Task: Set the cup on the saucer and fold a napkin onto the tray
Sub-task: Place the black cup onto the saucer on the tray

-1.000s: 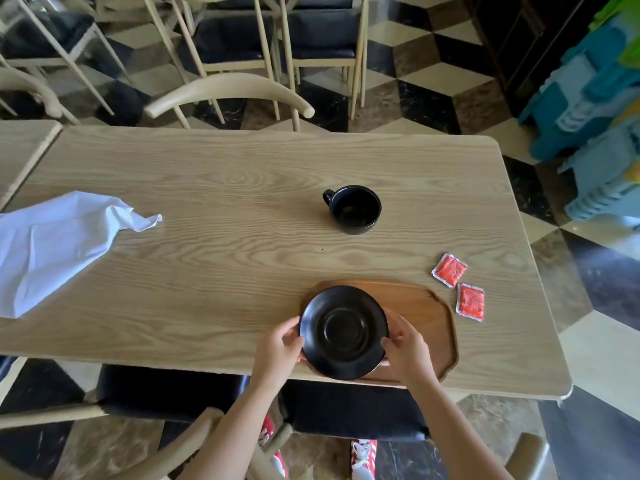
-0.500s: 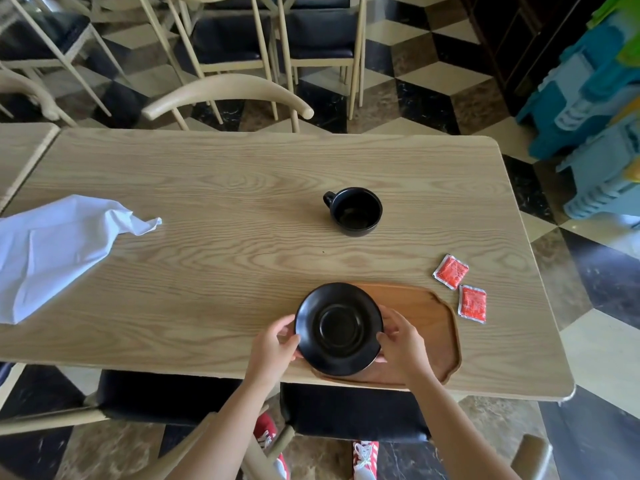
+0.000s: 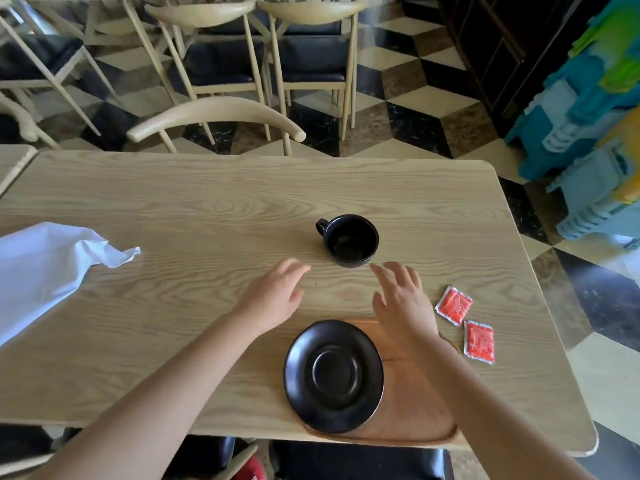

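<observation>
Both hands have let go of the saucer (image 3: 333, 375), now resting on the tray (image 3: 415, 403); left hand (image 3: 273, 296) and right hand (image 3: 403, 299) reach, fingers spread and empty, toward the cup (image 3: 349, 241) farther back

Light wood-grain table (image 3: 194, 188), rounded corners, broad grain running lengthwise; a second table edge (image 3: 14, 161) butts in at far left. Beyond the fingertips, a pale curved chair back (image 3: 214, 114) tucked against the far edge. Further off, a row of pale-framed chairs with dark seat cushions (image 3: 304, 60). Floor (image 3: 408, 88) tiled in a cube pattern of black, brown marble and cream. Dark wooden cabinet (image 3: 502, 46) toward upper right. To the right of the fingers, stacked blue, green and yellow plastic stools (image 3: 588, 116). Even daylight, soft glare on the tiles.
</observation>
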A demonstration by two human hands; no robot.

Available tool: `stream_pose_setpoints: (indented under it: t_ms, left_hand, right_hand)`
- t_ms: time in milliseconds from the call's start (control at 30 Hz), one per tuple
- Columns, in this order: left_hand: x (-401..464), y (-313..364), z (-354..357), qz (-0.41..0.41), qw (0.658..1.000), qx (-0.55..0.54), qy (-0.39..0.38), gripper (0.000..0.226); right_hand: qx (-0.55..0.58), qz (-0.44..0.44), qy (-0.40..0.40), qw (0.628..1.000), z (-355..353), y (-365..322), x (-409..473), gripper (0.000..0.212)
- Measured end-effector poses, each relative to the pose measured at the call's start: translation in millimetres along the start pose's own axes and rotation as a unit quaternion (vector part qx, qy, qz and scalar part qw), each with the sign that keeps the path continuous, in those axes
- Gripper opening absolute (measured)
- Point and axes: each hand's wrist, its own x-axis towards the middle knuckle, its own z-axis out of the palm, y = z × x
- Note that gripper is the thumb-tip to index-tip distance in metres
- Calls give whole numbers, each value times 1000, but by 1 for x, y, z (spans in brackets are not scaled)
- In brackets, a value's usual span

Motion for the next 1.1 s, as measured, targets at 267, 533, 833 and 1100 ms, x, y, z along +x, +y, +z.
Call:
stream_pose_setpoints:
  t_ms: [267, 533, 833, 1100]
  left_hand:
    - [78, 6, 41, 61, 996, 50, -43, 54]
    - [51, 12, 61, 121, 990, 45, 59, 22]
    - [21, -7, 51, -73, 954, -241, 164, 65]
    - [38, 6, 46, -222, 811, -541, 17, 29]
  right_hand:
    - [-139, -150, 39, 978, 16, 9, 52, 41]
    - [-88, -315, 159, 932, 12, 24, 45, 22]
    - [186, -25, 59, 980, 22, 32, 23, 46]
    - [447, 227, -110, 858, 32, 6, 37, 45]
